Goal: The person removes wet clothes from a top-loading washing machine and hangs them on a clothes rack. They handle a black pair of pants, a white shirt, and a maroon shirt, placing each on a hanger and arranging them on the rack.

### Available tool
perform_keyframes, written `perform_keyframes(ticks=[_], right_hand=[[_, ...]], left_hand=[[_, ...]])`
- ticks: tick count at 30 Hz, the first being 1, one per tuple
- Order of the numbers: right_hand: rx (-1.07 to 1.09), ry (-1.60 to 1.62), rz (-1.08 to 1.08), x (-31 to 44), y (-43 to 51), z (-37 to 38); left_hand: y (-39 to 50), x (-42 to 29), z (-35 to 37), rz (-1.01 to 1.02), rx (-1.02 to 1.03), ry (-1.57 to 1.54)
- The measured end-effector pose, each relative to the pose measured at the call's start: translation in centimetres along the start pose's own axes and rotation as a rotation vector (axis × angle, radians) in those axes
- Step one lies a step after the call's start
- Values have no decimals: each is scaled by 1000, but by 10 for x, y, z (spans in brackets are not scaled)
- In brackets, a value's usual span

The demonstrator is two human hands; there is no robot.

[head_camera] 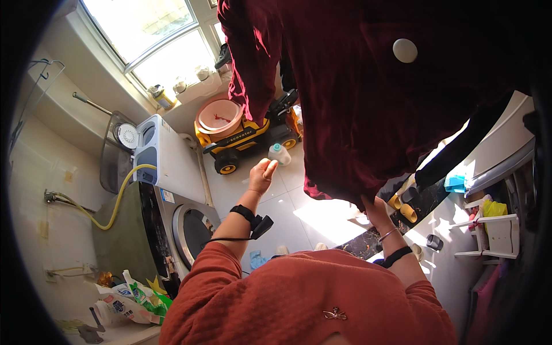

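A dark red garment point(340, 108) with a soft, velvety sheen hangs in front of me. My right hand point(377, 213) grips its lower hem. To the left of the garment, my left hand point(262, 176) is raised with curled fingers and nothing visible in it. Just beyond that hand appears a whitish plastic bottle point(281, 156) with a teal cap, apparently on the tiled floor. A white round object point(405, 50) shows against the garment's upper part.
A yellow-and-black toy excavator point(241, 140) carries pink basins point(219, 115). At left are a front-loading washing machine point(186, 233), an open-lidded white washer point(179, 157) and a yellow hose point(123, 194). Yellow slippers point(408, 213) and a white stool point(498, 237) are at right.
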State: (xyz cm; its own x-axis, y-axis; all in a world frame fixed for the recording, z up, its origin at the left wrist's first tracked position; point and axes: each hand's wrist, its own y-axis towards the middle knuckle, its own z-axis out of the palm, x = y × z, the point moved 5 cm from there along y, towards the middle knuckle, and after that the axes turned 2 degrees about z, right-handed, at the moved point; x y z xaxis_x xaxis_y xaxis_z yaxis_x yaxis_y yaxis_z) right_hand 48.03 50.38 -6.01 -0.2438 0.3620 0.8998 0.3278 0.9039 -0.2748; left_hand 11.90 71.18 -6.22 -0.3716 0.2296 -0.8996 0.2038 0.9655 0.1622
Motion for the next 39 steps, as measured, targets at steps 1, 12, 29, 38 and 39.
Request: perform_keyframes(ticks=[1, 12, 29, 38, 39], right_hand=[[16, 16, 207, -12, -4, -7], [389, 430, 252, 87, 1, 105], [-157, 249, -467, 318, 86, 89], [402, -144, -420, 172, 63, 176], [319, -147, -292, 151, 70, 170]], left_hand=[[16, 2, -21, -24, -168, -5], [187, -137, -62, 288, -98, -717], [59, -65, -147, 63, -259, -181], [-18, 2, -79, -148, -146, -534], [-25, 12, -90, -162, -254, -417]])
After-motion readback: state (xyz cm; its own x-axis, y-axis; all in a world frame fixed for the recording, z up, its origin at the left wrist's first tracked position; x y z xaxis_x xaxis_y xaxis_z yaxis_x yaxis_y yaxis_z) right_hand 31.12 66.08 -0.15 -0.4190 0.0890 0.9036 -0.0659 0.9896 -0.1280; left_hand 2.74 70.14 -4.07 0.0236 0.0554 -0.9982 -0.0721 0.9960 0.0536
